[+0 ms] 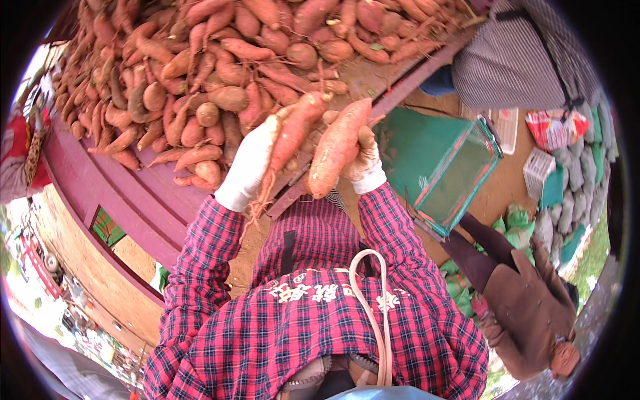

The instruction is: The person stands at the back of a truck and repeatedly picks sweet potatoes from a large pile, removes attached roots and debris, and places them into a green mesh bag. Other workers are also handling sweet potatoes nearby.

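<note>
My left hand (252,162), in a white glove, grips a long sweet potato (296,131) with stringy roots hanging from its lower end. My right hand (367,162), in a soiled white glove, is closed around a thicker, orange-red sweet potato (337,145). The two roots are held side by side just above the edge of a purple metal platform. Behind and to the left of my hands lies a large heap of sweet potatoes (230,98). The fingers of both hands are partly hidden behind what they hold.
A green mesh bag (425,165) hangs open on a frame at the right. The purple metal platform (135,185) extends left. A person in a brown coat (525,310) stands lower right; another in striped clothing (510,60) is upper right. Filled sacks (575,200) are stacked at far right.
</note>
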### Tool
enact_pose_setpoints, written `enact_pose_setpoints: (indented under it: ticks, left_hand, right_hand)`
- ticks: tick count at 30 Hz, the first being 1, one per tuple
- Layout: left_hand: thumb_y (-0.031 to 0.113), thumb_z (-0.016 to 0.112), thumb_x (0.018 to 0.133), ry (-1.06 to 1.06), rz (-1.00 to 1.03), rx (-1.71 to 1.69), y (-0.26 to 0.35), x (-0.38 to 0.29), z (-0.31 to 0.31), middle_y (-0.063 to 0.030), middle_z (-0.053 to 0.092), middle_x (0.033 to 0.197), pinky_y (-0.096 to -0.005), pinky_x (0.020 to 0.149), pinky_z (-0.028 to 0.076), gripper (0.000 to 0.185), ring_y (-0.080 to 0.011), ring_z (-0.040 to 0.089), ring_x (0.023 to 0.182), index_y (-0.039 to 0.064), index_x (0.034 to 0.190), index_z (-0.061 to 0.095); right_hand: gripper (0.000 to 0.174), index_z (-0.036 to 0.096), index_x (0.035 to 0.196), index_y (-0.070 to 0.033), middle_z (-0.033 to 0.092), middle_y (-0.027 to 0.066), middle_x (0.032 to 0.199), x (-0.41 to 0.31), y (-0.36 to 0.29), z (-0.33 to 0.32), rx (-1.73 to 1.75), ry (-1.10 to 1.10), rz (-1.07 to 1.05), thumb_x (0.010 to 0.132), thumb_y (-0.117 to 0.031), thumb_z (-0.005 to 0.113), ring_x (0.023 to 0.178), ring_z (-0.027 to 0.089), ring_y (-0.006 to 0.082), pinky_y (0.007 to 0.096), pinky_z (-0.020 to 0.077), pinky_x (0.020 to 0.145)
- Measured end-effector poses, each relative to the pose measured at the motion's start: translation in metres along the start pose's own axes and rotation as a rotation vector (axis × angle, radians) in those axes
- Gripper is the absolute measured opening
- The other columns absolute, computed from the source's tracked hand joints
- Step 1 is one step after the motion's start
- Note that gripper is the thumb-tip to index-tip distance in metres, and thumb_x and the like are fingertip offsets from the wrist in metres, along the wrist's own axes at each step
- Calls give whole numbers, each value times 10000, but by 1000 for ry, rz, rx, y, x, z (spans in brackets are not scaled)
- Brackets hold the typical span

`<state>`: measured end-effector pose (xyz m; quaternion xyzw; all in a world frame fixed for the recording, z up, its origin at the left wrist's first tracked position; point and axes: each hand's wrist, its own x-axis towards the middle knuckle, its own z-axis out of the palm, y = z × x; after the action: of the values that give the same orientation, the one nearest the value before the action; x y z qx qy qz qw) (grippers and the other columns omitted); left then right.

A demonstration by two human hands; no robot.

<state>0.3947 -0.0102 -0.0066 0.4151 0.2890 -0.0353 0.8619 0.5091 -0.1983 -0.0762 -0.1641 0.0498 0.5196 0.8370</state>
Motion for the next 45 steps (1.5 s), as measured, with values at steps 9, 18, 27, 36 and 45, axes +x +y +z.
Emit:
enact_pose_setpoints:
  ticks: [9,18,27,36,45]
  left_hand:
    - [336,639,1015,117,-30,615,-79,-4,69,-211,602,1403,-322,1032,472,709,-209,615,1204,-28,1558,366]
    - [299,638,1007,-350,-401,635,-82,-30,106,-83,717,991,-256,680,537,554,-137,668,759,8,1455,489]
    - [195,645,923,-924,597,1348,-108,-14,140,-112,651,910,-446,715,526,262,-331,662,841,122,1175,638]
    - [89,667,817,-171,627,1633,-88,-3,15,-143,699,1014,-446,824,535,259,-360,670,937,53,1069,717]
    - [52,700,814,255,776,1545,-53,2,-51,-166,689,1137,-449,943,503,297,-364,639,1061,18,1109,701]
  right_hand:
    - [747,543,1398,-68,497,173,1501,-80,-17,-38,32,62,-281,822,-440,839,1378,490,392,551,409,1164]
    - [843,533,1462,-151,360,172,1598,-134,-38,-45,-99,128,-483,811,-632,769,1439,421,412,653,381,1160]
    - [861,539,1434,-42,511,248,1465,-209,-68,-57,101,225,-358,829,-616,751,1299,548,438,620,468,1095]
    - [753,503,1433,47,657,174,1249,-272,-171,-141,-1015,1259,-623,883,-383,784,1134,646,287,423,526,1003]
    - [413,703,1248,-91,735,138,1145,-24,-85,-52,-1587,539,-244,866,-247,719,1041,706,309,380,542,961]
